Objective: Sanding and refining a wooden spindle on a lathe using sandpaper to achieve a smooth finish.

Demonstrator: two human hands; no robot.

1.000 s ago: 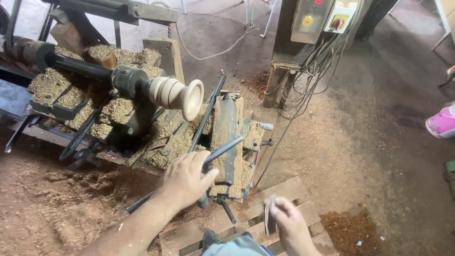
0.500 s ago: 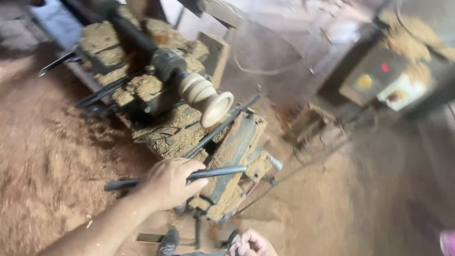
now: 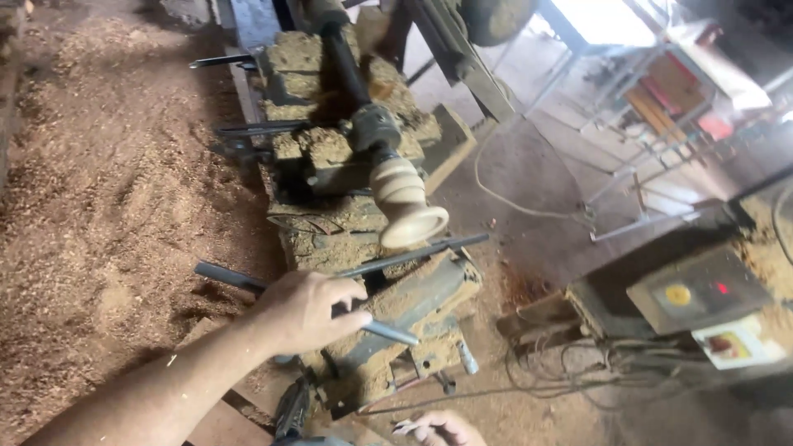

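Fingers [image 3: 343, 299] of the left hand [image 3: 301, 312] curl around a long dark turning tool [image 3: 239, 279], gripped mid-shaft, probably for balance, near the lathe bed's [image 3: 330, 239] front edge. The right hand [image 3: 442, 429] pinches something small and pale. A pale turned workpiece [image 3: 405, 202] on the spindle and another steel bar [image 3: 413, 256] lie just beyond, sawdust everywhere.

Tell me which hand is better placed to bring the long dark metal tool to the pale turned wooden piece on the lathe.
Left. The left hand already grips the long dark metal tool just below the pale turned wooden piece. The right hand sits low at the frame edge.
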